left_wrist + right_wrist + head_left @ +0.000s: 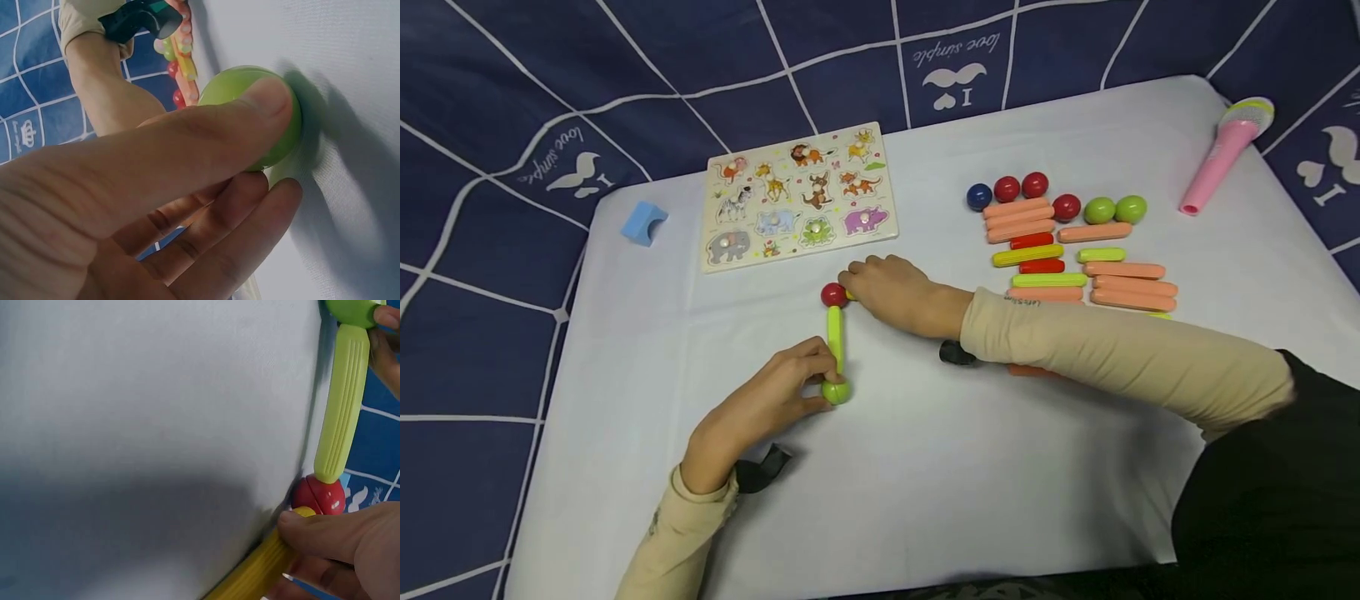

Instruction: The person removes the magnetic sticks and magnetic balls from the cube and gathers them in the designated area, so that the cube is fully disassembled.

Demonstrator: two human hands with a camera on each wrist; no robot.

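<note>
Head view: green ball (837, 392) inside left hand (767, 402) grip.

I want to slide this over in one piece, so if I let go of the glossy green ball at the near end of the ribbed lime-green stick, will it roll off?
The glossy green ball is round and smooth, so alone it would probably roll. It sits against the ribbed lime-green stick, which may hold it. The left hand pinches it easily, suggesting it is light.

Home play table: animal puzzle (800, 197), toy microphone (1225, 154)
</note>
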